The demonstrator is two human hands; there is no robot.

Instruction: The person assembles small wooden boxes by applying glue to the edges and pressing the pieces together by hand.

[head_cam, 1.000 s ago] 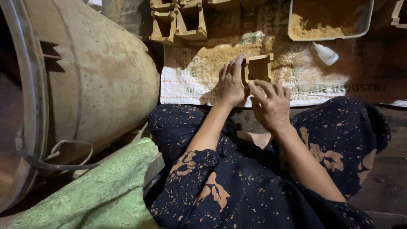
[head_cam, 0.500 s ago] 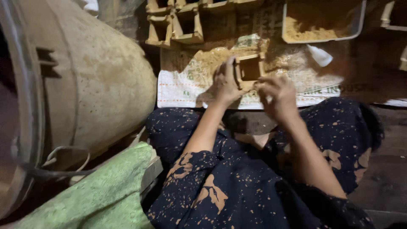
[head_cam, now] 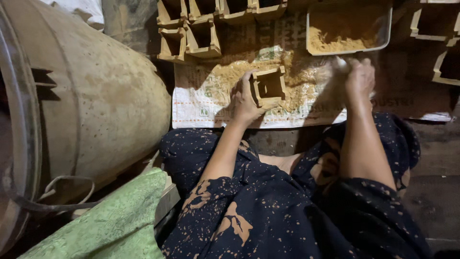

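1. Head view, the hands: the left hand (head_cam: 245,100) is holding a small square open-topped mould of brown clay (head_cam: 268,85), with the fingers curled closed around its left wall and the thumb near its lower edge. The mould is resting on a printed white woven sack (head_cam: 201,108) which is spread on the floor and dusted with tan powder (head_cam: 230,72).

2. The right hand (head_cam: 359,76) is reaching to the near rim of a rectangular pale tray of tan powder (head_cam: 347,41). Its fingers are bent together around something small and pale, but blur is hiding what it is, so one cannot tell how tightly they are closing.

3. The step, as it seems: the person is taking powder for the held mould. The next move is probably calling for bringing the right hand back over the mould's opening while the left is keeping it steady.

4. Counting: one mould is in hand; about five similar empty moulds (head_cam: 203,36) are standing in a group at the top, and parts of two more at the right edge (head_cam: 448,67). There is one tray, one sack, and one big dusty drum (head_cam: 96,105) lying at the left.
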